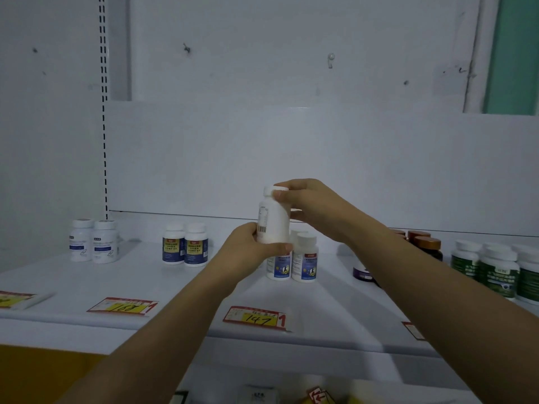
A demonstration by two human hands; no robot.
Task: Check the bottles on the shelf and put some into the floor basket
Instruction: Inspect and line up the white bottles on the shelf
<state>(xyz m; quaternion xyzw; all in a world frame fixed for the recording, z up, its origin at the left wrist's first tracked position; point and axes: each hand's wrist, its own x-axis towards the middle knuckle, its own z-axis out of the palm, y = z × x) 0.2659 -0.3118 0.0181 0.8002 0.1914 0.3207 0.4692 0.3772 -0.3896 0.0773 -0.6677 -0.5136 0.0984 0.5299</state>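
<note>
I hold a white bottle point(273, 220) upright above the white shelf point(180, 290), its barcode side turned toward me. My left hand point(250, 246) grips its base from below. My right hand point(309, 205) pinches its white cap and upper body. Just behind and below it stand two white bottles with blue labels point(303, 260). Further left are a pair of blue-labelled bottles point(186, 246) and a pair of pale-labelled bottles point(94, 242). The floor basket is out of view.
Green-labelled bottles point(495, 266) and brown-capped dark jars point(425, 243) stand at the right, partly behind my right forearm. Red and yellow price tags point(256, 317) point(124, 307) lie along the shelf's front edge. A lower shelf shows boxes point(259, 396) at the bottom.
</note>
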